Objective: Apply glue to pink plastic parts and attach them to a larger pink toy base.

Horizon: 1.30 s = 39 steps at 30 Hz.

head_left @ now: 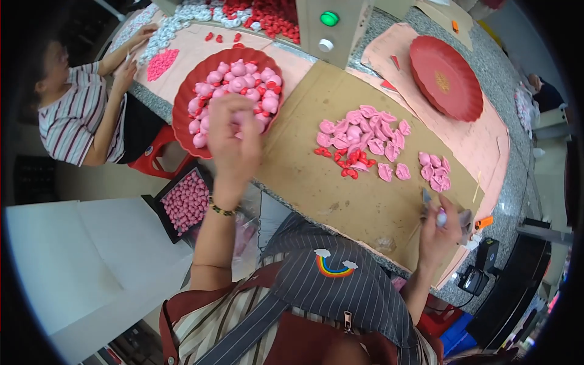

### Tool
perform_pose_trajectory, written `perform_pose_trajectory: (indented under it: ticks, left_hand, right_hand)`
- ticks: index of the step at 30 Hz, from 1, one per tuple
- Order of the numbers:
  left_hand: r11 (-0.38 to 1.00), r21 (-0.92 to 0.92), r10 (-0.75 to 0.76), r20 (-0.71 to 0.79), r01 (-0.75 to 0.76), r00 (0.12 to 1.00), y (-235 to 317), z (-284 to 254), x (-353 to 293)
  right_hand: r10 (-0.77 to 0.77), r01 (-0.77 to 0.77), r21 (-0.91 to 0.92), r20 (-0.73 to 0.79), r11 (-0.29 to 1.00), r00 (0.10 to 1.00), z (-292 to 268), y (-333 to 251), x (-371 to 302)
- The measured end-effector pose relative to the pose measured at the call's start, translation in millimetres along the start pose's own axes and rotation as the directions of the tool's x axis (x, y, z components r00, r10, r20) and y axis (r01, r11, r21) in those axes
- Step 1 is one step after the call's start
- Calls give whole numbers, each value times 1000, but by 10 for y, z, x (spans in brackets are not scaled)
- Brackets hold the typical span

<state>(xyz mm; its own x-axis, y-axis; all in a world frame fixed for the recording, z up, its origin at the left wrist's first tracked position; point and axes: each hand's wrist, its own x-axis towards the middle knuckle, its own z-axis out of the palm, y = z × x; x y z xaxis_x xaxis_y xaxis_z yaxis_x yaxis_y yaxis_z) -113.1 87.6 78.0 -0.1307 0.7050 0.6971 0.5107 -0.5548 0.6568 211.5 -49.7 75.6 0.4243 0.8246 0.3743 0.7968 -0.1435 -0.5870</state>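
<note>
Grey pinstriped cloth makes the apron (377, 280) at the bottom of the frame, with a rainbow patch on its front. Left of it, low down, a black tray (161, 219) is full of small pink balls (187, 204). At lower right, orange-handled cutter (485, 223) and black device (474, 278) sit near the counter's edge.

Close by, the right hand (441, 222) has its fingers closed round a grey blade (426, 196) over the scuffed, flat cardboard (359, 213). Just above the blade lies a small cluster of smooth pink pieces (437, 173); a larger heap of curled, thin-edged petals (377, 131) lies further up, mid-frame, with glossy red bows (353, 163) against its lower left side.

Left of centre, the left hand (234, 121) is over the scalloped red plate (180, 115), hiding part of its rounded pink figures (237, 68). Its fingers are bent and blurred, with pink showing between them; whether they grip a figure I cannot tell.

Farther off, a second red plate (465, 79) lies at upper right. At top centre a beige box (316, 48) with a domed green button (329, 18) stands between the two plates. Beyond, at upper left, a co-worker (85, 115) reaches toward heaped white rings (198, 13).
</note>
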Motion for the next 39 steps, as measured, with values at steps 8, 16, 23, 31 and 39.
perform_pose_trajectory:
  ticks: [8,16,23,31,39]
  left_hand:
    - [884,454,86,76,-111,993,-396,-236,130]
    - [913,227,299,195,-340,934,-135,12,-48]
    - [998,69,-29,515,-8,857,79,563,-420]
    - [997,-3,-65,514,78,855,59,510,-519]
    - [848,-378,-191,433,370,881,402,490,-643]
  right_hand:
    - [-264,215,228,209,950,942,441,-178,97]
    - [-403,303,314,332,900,853,809,-459,-4]
    - [-567,490,292,322,822,759,945,-531,46]
    - [-489,332,421,351,844,799,728,-439,-94]
    - [-152,-106,530,420,841,895,513,-248,-202]
